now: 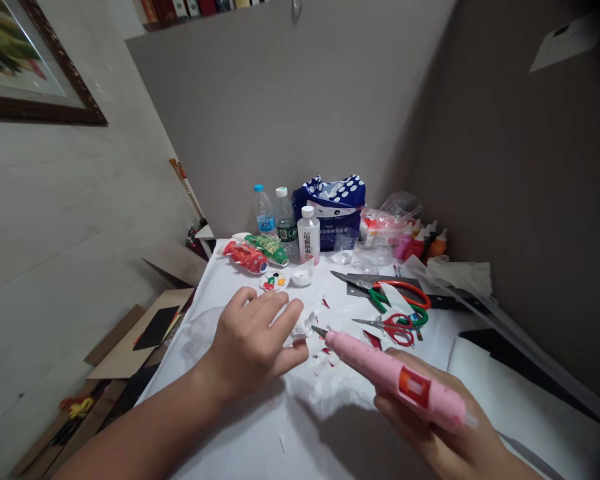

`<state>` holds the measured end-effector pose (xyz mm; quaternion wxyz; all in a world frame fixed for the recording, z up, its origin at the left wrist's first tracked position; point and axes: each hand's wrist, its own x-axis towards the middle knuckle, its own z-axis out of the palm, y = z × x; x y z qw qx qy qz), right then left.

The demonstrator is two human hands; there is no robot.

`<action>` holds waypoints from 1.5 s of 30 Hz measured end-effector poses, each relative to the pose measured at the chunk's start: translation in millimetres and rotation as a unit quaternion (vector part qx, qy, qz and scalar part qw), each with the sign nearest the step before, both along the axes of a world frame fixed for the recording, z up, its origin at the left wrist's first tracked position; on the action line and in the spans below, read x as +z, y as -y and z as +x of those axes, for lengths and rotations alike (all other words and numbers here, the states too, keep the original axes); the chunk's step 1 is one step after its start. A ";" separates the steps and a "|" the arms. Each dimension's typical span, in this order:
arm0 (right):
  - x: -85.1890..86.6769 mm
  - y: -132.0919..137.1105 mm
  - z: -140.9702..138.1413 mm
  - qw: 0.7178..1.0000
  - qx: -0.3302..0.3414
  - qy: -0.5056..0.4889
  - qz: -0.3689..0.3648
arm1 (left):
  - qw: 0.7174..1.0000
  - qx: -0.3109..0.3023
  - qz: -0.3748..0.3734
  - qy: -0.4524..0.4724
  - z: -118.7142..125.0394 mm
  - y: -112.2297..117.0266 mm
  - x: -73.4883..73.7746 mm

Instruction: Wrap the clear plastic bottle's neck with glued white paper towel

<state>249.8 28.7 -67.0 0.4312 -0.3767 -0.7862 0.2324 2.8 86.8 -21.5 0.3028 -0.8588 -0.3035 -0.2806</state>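
My right hand (445,437) is wrapped round a pink glue gun (390,377), whose metal nozzle points left at a small crumpled white piece (304,327). My left hand (253,343) pinches that white piece between thumb and fingertips, just above the white table cover (260,433). A crumpled white tissue (330,390) lies under the gun, with small red scraps scattered on it.
Scissors with red (397,328) and green-orange handles (403,297) lie right of centre. Behind stand water bottles (276,215), a white bottle (309,235), a small paint palette (273,282), two painted fish figures (255,253), a blue bag (333,203) and paint bottles (423,243). Cardboard lies on the floor at left.
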 end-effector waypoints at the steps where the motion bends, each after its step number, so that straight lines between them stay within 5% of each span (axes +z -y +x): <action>1: -3.8 0.5 2.1 0.999 0.007 -0.021 -0.024 | 1.000 0.000 -0.001 0.004 -0.1 0.4 0.2; 4: -17.8 -0.3 8.0 0.981 0.013 -0.145 -0.131 | 1.000 0.002 -0.005 0.028 -0.9 1.1 1.9; 8: -25.6 -13.0 8.3 0.916 -0.022 -0.289 -0.278 | 0.998 -0.003 -0.014 0.059 -4.1 3.1 9.4; 12: -14.2 -27.2 0.4 0.919 -0.081 -0.185 -0.338 | 0.994 -0.014 -0.033 0.104 -9.2 8.6 20.8; 18: -10.9 -19.4 -9.3 0.898 0.038 0.013 -0.439 | 0.985 -0.009 -0.064 0.161 -14.7 17.4 28.2; 23: -24.4 -13.9 -13.3 0.935 0.025 0.156 -0.318 | 0.980 0.002 -0.095 0.177 -15.9 22.7 30.8; 28: -24.1 -22.5 -14.8 0.942 -0.115 0.281 -0.142 | 0.976 -0.015 -0.141 0.163 -12.2 29.4 31.9; 32: -12.4 -15.8 -14.7 0.988 -0.029 0.150 -0.036 | 0.972 -0.041 -0.186 0.135 -4.0 32.9 25.6; 35: -1.4 -2.9 -17.2 0.995 0.056 0.040 0.078 | 0.970 -0.060 -0.205 0.114 3.1 35.0 21.1; 40: 5.9 12.7 -19.6 0.977 0.005 0.051 0.208 | 0.965 -0.084 -0.230 0.097 11.7 38.9 19.5; 45: 9.2 15.9 -15.7 0.964 0.012 0.094 0.248 | 0.963 -0.097 -0.239 0.082 15.6 42.2 16.9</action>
